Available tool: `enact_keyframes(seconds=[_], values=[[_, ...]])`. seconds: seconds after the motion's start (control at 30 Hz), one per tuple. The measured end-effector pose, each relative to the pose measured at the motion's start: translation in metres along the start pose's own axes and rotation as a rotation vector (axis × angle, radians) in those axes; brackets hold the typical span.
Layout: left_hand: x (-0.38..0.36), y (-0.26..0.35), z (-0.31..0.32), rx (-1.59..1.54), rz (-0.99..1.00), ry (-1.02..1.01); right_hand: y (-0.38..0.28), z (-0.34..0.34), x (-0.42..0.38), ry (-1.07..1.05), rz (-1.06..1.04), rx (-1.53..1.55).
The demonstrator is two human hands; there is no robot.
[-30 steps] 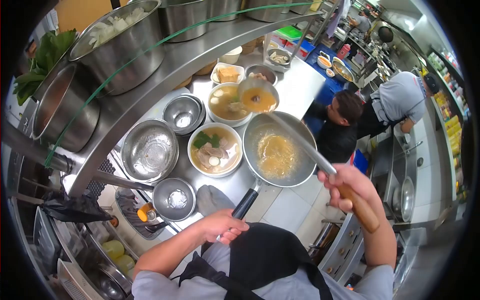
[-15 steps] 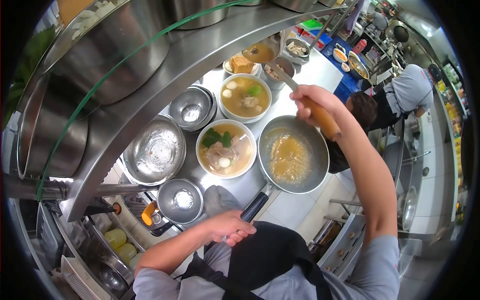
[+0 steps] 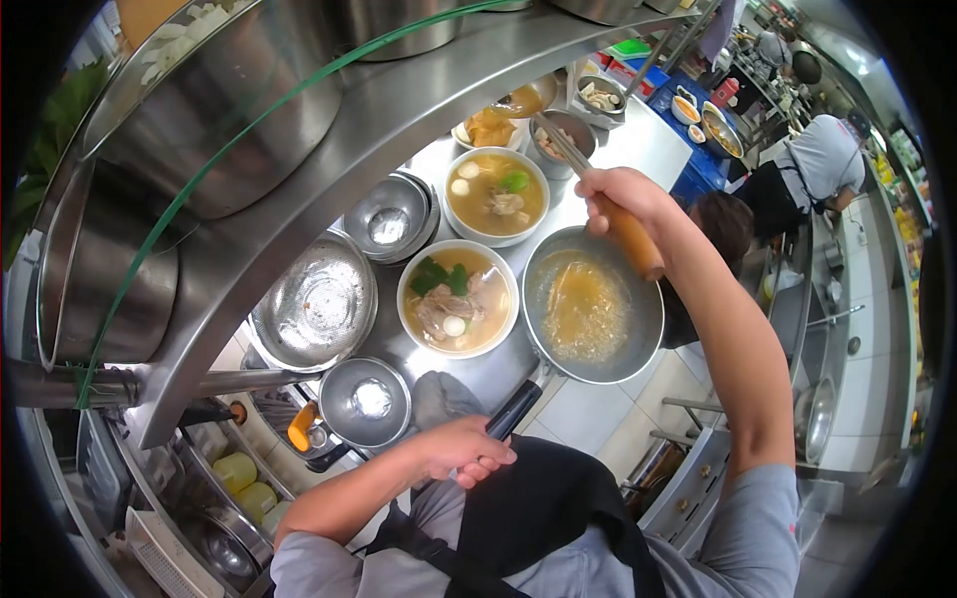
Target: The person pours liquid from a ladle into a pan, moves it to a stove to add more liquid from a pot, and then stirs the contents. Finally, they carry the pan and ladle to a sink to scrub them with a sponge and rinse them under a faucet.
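Observation:
My left hand (image 3: 467, 448) is wrapped round the black handle of a frying pan (image 3: 646, 324), which holds bubbling yellowish broth. My right hand (image 3: 626, 199) grips the wooden handle of a ladle (image 3: 630, 239). Its metal bowl, with brown broth in it, is tilted over a far bowl (image 3: 460, 133) of golden fried-looking pieces. Nearer me stand two white soup bowls: one (image 3: 543, 211) has yellow broth, white balls and a green leaf, the other (image 3: 406, 324) has meat, leafy greens and a white ball.
Metal bowls (image 3: 435, 214), a dented round pan (image 3: 261, 304) and a small steel bowl (image 3: 344, 419) stand left on the steel counter. A shelf (image 3: 399, 105) with large pots arches above. Two containers of pieces sit at the back. Other people work at the right.
The ladle's bowl has tilted over the far bowl, and the broth inside it has shifted. The pan is still in my left hand. The whole view has shifted slightly.

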State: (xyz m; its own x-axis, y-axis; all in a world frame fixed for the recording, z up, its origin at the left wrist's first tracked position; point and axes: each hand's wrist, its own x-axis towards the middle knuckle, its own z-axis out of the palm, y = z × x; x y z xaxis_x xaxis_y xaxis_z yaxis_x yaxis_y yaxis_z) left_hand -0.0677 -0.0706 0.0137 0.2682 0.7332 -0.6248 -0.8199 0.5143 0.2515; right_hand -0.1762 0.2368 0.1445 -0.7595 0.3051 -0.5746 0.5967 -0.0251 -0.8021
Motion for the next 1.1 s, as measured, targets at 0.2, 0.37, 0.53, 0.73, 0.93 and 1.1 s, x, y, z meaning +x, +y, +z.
enact_keyframes(seconds=[0.2,0.37,0.53,0.73,0.93,1.1], values=[[0.001,0.002,-0.002,0.001,0.004,-0.005,0.005,-0.003,-0.004,0.001,-0.005,0.027],[0.002,0.003,-0.005,0.001,-0.001,-0.023,0.006,-0.007,-0.008,-0.001,0.005,0.037],[0.002,0.004,-0.005,0.001,-0.004,-0.020,0.004,-0.009,-0.002,0.031,-0.015,0.016],[0.002,0.005,-0.006,-0.007,-0.005,-0.024,0.003,-0.007,0.007,0.028,-0.032,0.048],[0.002,0.004,-0.006,-0.005,-0.003,-0.013,0.009,-0.001,0.010,0.017,-0.040,0.052],[0.003,0.005,-0.005,-0.006,-0.005,-0.015,0.014,0.004,0.013,-0.009,-0.061,-0.020]])
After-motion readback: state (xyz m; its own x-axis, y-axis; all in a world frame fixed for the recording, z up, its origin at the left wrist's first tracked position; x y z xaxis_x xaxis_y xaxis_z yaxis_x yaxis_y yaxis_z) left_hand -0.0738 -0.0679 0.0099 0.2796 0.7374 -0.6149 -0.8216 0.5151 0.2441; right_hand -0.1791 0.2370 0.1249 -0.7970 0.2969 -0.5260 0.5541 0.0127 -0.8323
